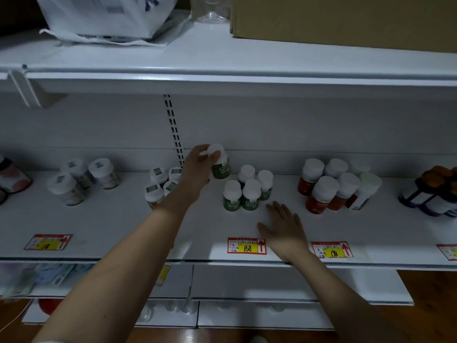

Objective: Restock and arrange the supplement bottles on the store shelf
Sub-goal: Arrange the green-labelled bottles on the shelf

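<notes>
The person's left hand (197, 167) gripped a green-labelled bottle (220, 163) by its white cap, holding it tilted just above the shelf (128, 219), at the far left of the green group (247, 191); I judged it was meant to join them. Four green bottles stood there already, two near and two far. The right hand (284, 226) lay flat with fingers spread on the shelf just near of that group, holding nothing, perhaps steadying. To the right, the orange-labelled bottles (333, 186) numbered about seven.
</notes>
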Motion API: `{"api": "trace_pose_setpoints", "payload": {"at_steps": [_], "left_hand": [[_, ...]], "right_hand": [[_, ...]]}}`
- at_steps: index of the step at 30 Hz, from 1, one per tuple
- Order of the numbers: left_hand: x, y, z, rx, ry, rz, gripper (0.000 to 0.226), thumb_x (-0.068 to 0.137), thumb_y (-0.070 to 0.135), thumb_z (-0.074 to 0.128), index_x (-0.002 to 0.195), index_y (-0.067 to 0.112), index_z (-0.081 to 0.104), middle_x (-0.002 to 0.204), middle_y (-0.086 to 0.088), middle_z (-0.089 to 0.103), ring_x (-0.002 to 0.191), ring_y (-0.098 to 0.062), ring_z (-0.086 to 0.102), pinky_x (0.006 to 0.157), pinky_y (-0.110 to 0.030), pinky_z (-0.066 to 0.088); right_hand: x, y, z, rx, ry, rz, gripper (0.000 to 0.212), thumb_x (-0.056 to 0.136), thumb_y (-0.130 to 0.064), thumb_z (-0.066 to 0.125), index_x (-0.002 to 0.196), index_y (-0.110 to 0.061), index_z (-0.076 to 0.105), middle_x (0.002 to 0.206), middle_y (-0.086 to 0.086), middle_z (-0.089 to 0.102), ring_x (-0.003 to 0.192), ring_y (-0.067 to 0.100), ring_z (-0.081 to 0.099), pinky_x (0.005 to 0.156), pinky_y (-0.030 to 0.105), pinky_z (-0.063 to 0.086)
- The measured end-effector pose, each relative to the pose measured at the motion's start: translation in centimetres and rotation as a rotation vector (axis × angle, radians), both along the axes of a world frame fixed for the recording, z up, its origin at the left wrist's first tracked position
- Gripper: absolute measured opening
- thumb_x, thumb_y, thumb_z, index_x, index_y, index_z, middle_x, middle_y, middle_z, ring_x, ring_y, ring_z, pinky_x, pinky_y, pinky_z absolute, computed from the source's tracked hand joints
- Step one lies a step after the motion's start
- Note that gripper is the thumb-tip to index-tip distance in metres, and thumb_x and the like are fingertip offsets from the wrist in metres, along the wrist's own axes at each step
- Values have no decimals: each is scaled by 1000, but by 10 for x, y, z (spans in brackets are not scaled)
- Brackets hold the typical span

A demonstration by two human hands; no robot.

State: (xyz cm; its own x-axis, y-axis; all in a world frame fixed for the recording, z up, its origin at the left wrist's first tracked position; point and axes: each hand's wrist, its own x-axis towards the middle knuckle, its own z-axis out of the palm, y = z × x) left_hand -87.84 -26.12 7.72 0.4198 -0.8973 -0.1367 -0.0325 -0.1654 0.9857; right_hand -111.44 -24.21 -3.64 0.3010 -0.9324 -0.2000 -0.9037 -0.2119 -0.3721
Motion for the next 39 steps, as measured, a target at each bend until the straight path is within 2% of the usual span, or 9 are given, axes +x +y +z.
{"api": "trace_pose_setpoints", "payload": {"at_steps": [2,4,8,13,17,20,24,31,39], "left_hand": [[4,12,15,-28,-26,-48,31,98,34,60,128,28,53,122,1,59,110,-20,59,88,-40,52],[8,26,30,-39,-16,-109,32,99,36,58,129,28,53,121,2,60,105,-15,62,83,-36,56],[5,57,57,-62,-44,-255,34,99,41,56,128,24,59,120,3,65,100,-14,69,73,-36,62],[-9,87,74,-21,-41,-375,32,98,39,55,124,22,62,116,-2,68,101,-21,70,72,-44,63],[-13,108,71,-11,-54,-447,30,96,40,58,122,25,64,114,0,71,102,-17,70,74,-46,62],[-16,120,67,2,-53,-463,27,97,38,57,119,25,65,111,0,72,100,-16,71,70,-42,62],[-19,130,66,19,-14,-451,26,99,34,56,119,22,66,110,-3,72,95,-18,72,66,-41,62],[-21,137,66,18,30,-428,29,98,37,55,119,20,66,108,-5,72,97,-20,72,68,-45,62],[-27,140,64,7,61,-402,62,70,38,76,119,7,54,118,-11,64,104,-23,69,74,-44,62]], "right_hand": [[0,-2,18,47,-120,-36,57,102,-40,45,153,-18,30,162,2,26,149,19,21,120,35,17],[4,0,41,18,-330,-122,42,101,-28,51,141,-16,49,146,4,49,134,20,44,103,24,33],[26,18,96,37,-802,-165,21,97,-9,58,101,-28,65,109,-2,69,103,18,65,83,21,48],[43,54,150,279,-1240,-126,23,99,-9,55,113,-23,66,114,3,72,104,16,70,86,29,59],[43,79,150,342,-1338,-133,27,98,-6,56,114,-27,64,105,-2,76,103,15,71,81,24,58],[42,93,139,396,-1374,-170,29,97,-10,57,122,-24,60,109,2,75,108,18,70,90,32,58],[43,105,132,418,-1451,-201,36,97,-9,55,131,-17,55,111,6,75,106,19,71,87,32,59],[40,114,131,465,-1523,-138,37,96,-2,53,126,-23,57,114,2,74,107,19,70,87,29,58],[45,114,122,269,-1465,-140,56,75,-12,74,129,-12,58,120,0,72,117,14,64,91,22,53]]}}
